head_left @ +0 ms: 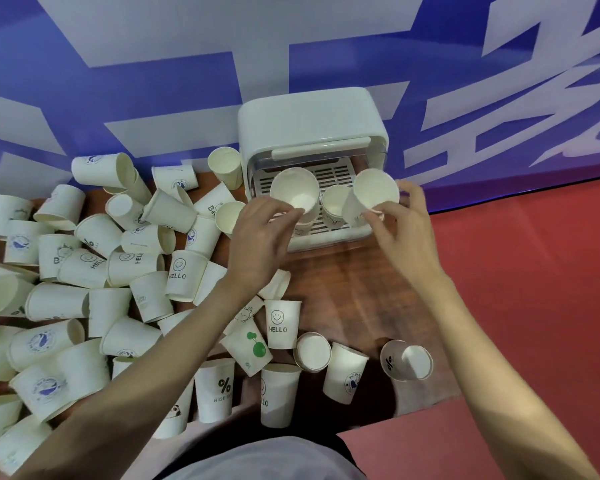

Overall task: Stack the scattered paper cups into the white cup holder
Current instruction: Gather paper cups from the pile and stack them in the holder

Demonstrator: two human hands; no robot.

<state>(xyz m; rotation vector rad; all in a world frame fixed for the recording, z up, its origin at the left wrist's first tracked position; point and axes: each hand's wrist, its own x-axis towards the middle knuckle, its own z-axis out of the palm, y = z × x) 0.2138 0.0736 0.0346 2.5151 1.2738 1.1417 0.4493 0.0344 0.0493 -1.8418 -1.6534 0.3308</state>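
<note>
The white cup holder (309, 123) stands at the back of the wooden table with its lid raised and a slatted tray (329, 174) pulled out. My left hand (260, 237) grips an upright paper cup (293, 190) over the tray's left side. My right hand (406, 230) holds a second, tilted cup (371, 195) over the tray's right side. Between them a third cup (335, 202) stands on the tray. Several scattered paper cups (118, 271) lie in a heap to the left.
More cups stand or lie near the table's front edge, among them a HELLO cup (281, 327) and a % cup (404, 360). A blue and white banner wall (153, 81) rises behind the table (343, 289). Red floor (534, 289) lies to the right.
</note>
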